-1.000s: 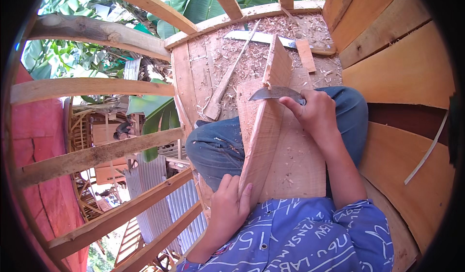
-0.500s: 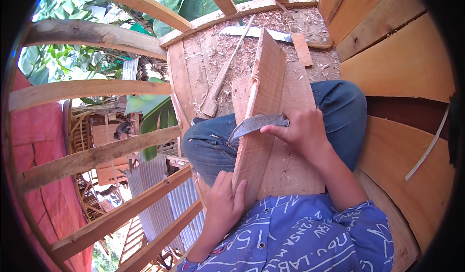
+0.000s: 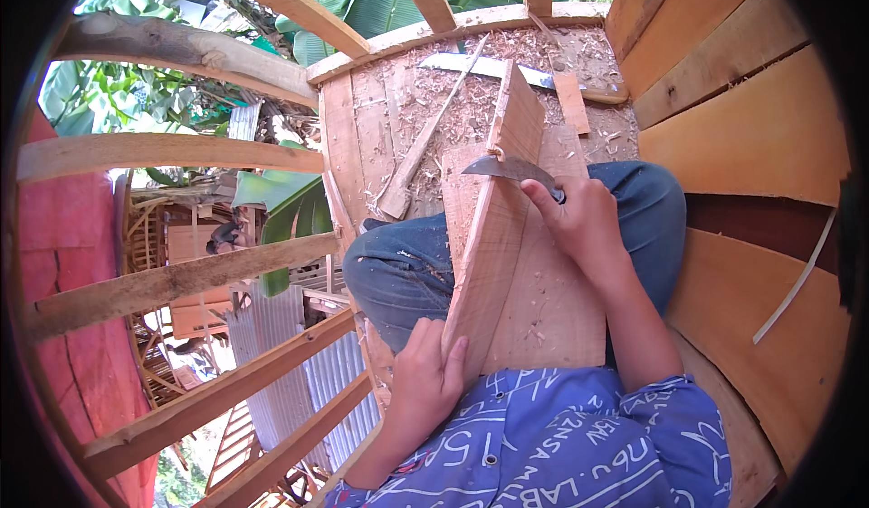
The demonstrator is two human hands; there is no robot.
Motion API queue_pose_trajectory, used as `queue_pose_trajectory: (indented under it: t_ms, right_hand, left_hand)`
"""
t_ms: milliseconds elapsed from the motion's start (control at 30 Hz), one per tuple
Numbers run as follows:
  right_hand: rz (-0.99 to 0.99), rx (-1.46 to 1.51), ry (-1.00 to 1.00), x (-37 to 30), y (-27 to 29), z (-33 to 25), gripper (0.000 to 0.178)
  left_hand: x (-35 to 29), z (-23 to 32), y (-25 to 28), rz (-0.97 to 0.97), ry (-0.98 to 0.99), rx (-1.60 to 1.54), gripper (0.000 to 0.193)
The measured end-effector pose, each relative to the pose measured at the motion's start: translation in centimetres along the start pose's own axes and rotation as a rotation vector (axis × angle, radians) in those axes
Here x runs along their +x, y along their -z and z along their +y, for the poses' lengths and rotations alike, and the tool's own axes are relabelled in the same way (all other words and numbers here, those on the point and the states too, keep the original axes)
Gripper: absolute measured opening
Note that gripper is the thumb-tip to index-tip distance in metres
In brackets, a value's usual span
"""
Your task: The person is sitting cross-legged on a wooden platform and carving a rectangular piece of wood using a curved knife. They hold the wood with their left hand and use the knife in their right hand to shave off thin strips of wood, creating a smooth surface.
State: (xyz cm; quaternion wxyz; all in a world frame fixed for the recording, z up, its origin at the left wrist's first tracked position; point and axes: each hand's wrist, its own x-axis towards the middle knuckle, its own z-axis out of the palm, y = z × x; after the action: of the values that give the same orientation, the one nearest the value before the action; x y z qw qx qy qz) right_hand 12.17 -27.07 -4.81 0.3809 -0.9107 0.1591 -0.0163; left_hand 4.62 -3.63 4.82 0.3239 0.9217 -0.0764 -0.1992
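My right hand (image 3: 587,216) is closed round the handle of a curved knife (image 3: 509,167). Its blade lies across the upper edge of a wooden board (image 3: 493,245), where a small curl of wood stands up. The board is on its edge, slanting away from me. My left hand (image 3: 425,369) grips the board's near end, thumb on the right face and fingers on the left. Beneath it, a wider flat plank (image 3: 552,313) rests across my lap.
Wood shavings cover the plank floor (image 3: 362,110) ahead. A saw (image 3: 507,69) lies there, with a long thin stick (image 3: 430,137) and a small wood piece (image 3: 570,102). Slatted rails (image 3: 181,157) stand on the left, and plank walls (image 3: 742,114) on the right. A person (image 3: 224,236) is far below left.
My right hand has pushed the knife forward along the board's edge, away from me. The left hand keeps its grip on the near end. The whole view has shifted slightly.
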Motion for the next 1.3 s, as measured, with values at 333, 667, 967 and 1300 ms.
queue_pose_trajectory:
  t_ms: [333,667,967,1300]
  right_hand:
    - [-0.121,0.049,0.232,-4.4,1.6,0.4,0.063]
    - [0.004,0.096,0.151,-1.8,0.8,1.7,0.058]
    - [0.003,0.153,0.079,-1.5,0.8,1.5,0.058]
    - [0.011,0.125,0.177,-1.9,0.3,1.9,0.058]
  left_hand:
    - [0.3,0.4,0.1,-0.306,0.112,-0.423,0.045]
    - [0.2,-0.1,0.1,-0.266,0.112,-0.436,0.044]
    - [0.2,-0.4,-0.2,-0.246,0.085,-0.442,0.041]
    - [0.3,-0.7,-0.1,-0.243,0.073,-0.46,0.041]
